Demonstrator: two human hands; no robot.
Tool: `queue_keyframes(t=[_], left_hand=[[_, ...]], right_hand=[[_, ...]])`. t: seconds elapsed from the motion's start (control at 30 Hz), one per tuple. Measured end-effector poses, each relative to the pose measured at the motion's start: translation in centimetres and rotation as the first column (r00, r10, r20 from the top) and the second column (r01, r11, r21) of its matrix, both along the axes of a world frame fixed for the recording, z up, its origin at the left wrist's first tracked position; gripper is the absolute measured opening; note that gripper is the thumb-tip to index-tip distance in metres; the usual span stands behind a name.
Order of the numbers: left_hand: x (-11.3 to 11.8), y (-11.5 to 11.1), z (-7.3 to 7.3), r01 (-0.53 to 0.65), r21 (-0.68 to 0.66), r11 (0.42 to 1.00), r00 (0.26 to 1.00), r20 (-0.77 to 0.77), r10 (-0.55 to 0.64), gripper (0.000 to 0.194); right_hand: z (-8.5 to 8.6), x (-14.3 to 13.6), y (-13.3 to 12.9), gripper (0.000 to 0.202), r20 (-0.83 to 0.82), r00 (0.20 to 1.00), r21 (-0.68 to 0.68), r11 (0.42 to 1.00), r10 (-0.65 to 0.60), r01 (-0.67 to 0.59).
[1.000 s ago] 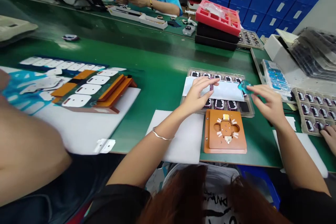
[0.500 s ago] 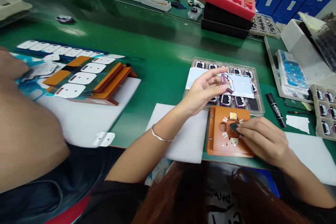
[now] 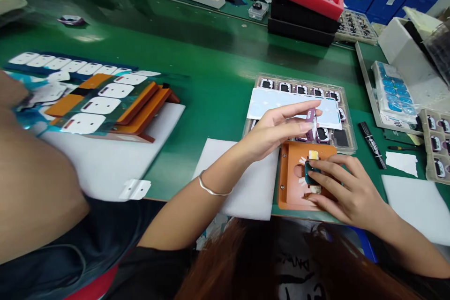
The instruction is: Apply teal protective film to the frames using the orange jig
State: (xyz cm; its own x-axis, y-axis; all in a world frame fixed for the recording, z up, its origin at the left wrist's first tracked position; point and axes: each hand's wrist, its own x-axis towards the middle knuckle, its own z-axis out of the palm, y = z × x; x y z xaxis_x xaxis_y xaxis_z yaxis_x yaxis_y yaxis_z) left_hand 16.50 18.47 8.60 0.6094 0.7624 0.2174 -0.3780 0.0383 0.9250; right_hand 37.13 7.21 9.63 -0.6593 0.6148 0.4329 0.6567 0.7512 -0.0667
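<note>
Between the thumb and fingertips of my left hand (image 3: 272, 132) is a small purple-and-white watch case (image 3: 311, 124), held edge-on above the tray of watch cases. My right hand (image 3: 346, 187) rests over an orange fixture (image 3: 291, 192), fingers apart. Its fingertips lie on a dark teal flat piece (image 3: 310, 173) seated in the middle of the fixture, and its thumb reaches the fixture's lower part. White tabs and a yellow pad show around that piece; my fingers cover its right side.
Behind my left hand is a clear tray (image 3: 346, 124) of watch cases, with a pale blue-white strip (image 3: 277, 101) across it. A black marker (image 3: 371, 144) lies to the right. White foam sheets (image 3: 246, 192) flank the fixture. At left, white labels (image 3: 84, 123) sit on an orange stand beside another person's arm (image 3: 38, 187).
My right hand has gone from pinching the dark teal piece to laying spread fingertips on it, now flat in the fixture. My left hand has turned the watch case edge-on and lowered it slightly.
</note>
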Motion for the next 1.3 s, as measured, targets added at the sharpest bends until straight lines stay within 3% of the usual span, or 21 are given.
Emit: queue_keyframes(t=[0.1, 0.2, 0.27, 0.33, 0.43, 0.5, 0.6, 0.67, 0.77, 0.83, 1.03, 1.17, 1.23, 1.3], left_hand=[[0.0, -0.3, 0.1, 0.003, 0.069, 0.998, 1.000, -0.019, -0.002, 0.050], [0.2, -1.1, 0.1, -0.005, 0.208, 0.978, 0.995, -0.096, 0.026, 0.056], [0.6, -1.9, 0.1, 0.015, 0.336, 0.942, 0.987, -0.155, 0.040, 0.056], [0.9, -2.6, 0.2, 0.053, 0.467, 0.883, 0.975, -0.215, 0.055, 0.057], [1.0, -3.2, 0.2, 0.108, 0.661, 0.743, 0.947, -0.296, 0.126, 0.065], [0.6, -3.1, 0.1, 0.091, 0.792, 0.604, 0.936, -0.276, 0.220, 0.066], [-0.2, -2.7, -0.3, 0.056, 0.929, 0.365, 0.924, -0.186, 0.333, 0.040], [-0.6, -2.4, -0.6, 0.118, 0.955, 0.273, 0.920, -0.209, 0.333, 0.025], [-0.8, -2.3, -0.9, 0.250, 0.943, 0.220, 0.901, -0.310, 0.305, 0.024], [-0.8, -2.4, -0.9, 0.274, 0.944, 0.182, 0.896, -0.319, 0.309, 0.027], [-0.7, -2.5, -1.0, 0.161, 0.983, 0.086, 0.896, -0.182, 0.405, 0.032], [-0.8, -2.7, -1.0, 0.014, 1.000, 0.006, 0.793, -0.015, 0.609, 0.041], [-0.8, -2.9, -0.9, -0.009, 1.000, 0.000, 0.743, 0.006, 0.669, 0.049], [-0.8, -3.1, -0.8, 0.017, 0.999, 0.031, 0.730, -0.033, 0.683, 0.056]], right_hand=[[0.2, 0.5, 0.3, 0.027, -0.056, 0.998, 0.012, 1.000, -0.003, 0.003], [0.4, 1.1, 0.9, 0.041, -0.235, 0.972, 0.093, 0.994, -0.029, 0.052], [0.3, 1.4, 1.2, 0.050, -0.285, 0.958, 0.112, 0.991, -0.035, 0.069], [0.2, 1.5, 1.5, 0.046, -0.265, 0.964, 0.086, 0.996, -0.005, 0.029], [0.1, 1.9, 1.9, 0.031, -0.258, 0.965, 0.037, 0.999, 0.043, -0.035], [0.2, 2.5, 2.3, 0.024, -0.300, 0.953, -0.015, 0.999, 0.035, -0.041], [0.4, 3.8, 2.9, 0.014, -0.301, 0.954, -0.125, 0.991, 0.015, -0.054], [0.5, 4.5, 3.2, 0.010, -0.243, 0.970, -0.200, 0.977, 0.027, -0.077], [0.8, 5.2, 3.4, 0.015, -0.186, 0.982, -0.283, 0.956, 0.020, -0.073], [1.0, 5.4, 3.3, 0.022, -0.191, 0.981, -0.298, 0.954, -0.019, -0.040], [1.4, 5.1, 2.4, 0.021, -0.150, 0.983, -0.193, 0.978, -0.108, 0.078], [1.5, 4.0, 1.7, 0.022, -0.127, 0.982, -0.141, 0.982, -0.140, 0.122], [1.4, 3.3, 1.4, 0.022, -0.146, 0.982, -0.132, 0.986, -0.120, 0.101], [1.2, 2.7, 1.2, 0.022, -0.163, 0.983, -0.132, 0.989, -0.085, 0.064]])
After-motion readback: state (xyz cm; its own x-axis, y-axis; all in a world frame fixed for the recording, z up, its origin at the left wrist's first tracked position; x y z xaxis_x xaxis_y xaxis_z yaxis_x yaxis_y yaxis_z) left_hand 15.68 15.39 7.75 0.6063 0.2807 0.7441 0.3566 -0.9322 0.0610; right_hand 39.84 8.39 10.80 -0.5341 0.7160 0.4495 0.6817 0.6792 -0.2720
